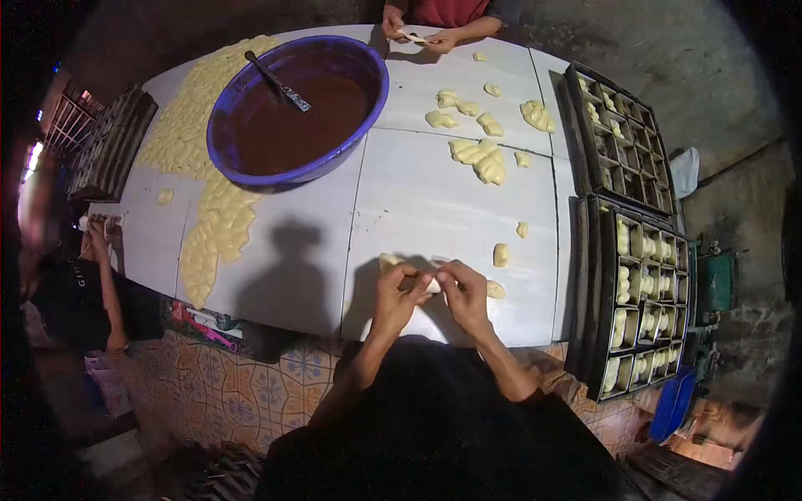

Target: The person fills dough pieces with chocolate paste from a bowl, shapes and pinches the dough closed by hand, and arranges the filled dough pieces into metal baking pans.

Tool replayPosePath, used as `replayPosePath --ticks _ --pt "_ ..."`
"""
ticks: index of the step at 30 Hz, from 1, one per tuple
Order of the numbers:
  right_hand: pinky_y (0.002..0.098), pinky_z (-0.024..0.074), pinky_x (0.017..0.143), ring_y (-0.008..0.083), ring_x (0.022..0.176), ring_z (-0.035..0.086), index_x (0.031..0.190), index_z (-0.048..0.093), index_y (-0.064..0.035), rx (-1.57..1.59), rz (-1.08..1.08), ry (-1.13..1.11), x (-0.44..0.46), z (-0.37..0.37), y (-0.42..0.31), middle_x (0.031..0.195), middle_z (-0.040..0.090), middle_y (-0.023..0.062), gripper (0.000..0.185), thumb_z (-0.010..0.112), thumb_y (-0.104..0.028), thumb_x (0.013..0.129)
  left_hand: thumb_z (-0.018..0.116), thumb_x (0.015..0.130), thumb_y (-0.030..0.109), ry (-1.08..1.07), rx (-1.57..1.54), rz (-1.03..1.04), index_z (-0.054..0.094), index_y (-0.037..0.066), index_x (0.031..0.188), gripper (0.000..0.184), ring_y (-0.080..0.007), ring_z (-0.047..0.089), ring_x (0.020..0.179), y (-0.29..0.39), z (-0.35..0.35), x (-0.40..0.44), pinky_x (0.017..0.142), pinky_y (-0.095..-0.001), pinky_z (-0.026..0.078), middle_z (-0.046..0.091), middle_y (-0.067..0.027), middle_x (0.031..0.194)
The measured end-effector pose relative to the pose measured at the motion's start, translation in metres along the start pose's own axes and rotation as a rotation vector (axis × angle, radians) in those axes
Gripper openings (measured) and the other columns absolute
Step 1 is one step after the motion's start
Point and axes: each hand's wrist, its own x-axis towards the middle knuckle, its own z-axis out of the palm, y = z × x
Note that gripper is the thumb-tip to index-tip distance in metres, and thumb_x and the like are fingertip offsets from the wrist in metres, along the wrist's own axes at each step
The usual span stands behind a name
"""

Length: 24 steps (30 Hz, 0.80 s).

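Near the front edge of the white tabletop, my left hand (396, 299) and my right hand (464, 294) meet with fingers pinched on one small piece of dough (433, 285). The fingers cover much of it. A dough piece (388, 262) lies just behind my left hand, and another (495, 290) is beside my right hand. A rounded dough lump (501, 255) sits a little farther right, with a smaller bit (522, 229) behind it. Larger dough clumps (479, 159) lie toward the back of the table.
A blue basin (380, 100) of brown filling with a spatula (280, 83) stands at the back left. Many dough pieces (219, 221) spread around it. Divided metal trays (622, 138) line the right side, the nearer tray (643, 292) holding dough. Co-workers' hands (443, 37) show across the table and at left.
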Motion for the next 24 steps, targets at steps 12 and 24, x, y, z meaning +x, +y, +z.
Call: replayPosePath --ticks 12,24 --pt "0.0341 0.0457 0.089 0.0236 0.103 0.055 0.106 0.066 -0.0005 0.043 -0.049 0.032 -0.007 0.010 0.003 0.118 0.056 0.0112 0.028 0.070 -0.014 0.082 0.069 0.087 0.009 0.142 0.127 0.199 0.063 -0.001 0.089 0.011 -0.0074 0.057 0.074 -0.015 0.001 -0.001 0.064 -0.0222 0.048 0.060 -0.0031 0.081" --pt "0.0320 0.0481 0.069 0.0221 0.083 0.057 0.105 0.062 0.0024 -0.134 -0.066 -0.012 -0.005 0.005 0.009 0.106 0.056 0.0175 0.025 0.061 -0.016 0.089 0.070 0.085 0.005 -0.048 0.143 0.271 0.059 -0.001 0.092 0.015 -0.0076 0.058 0.077 -0.023 -0.006 -0.007 0.068 -0.0230 0.050 0.060 -0.0021 0.086"
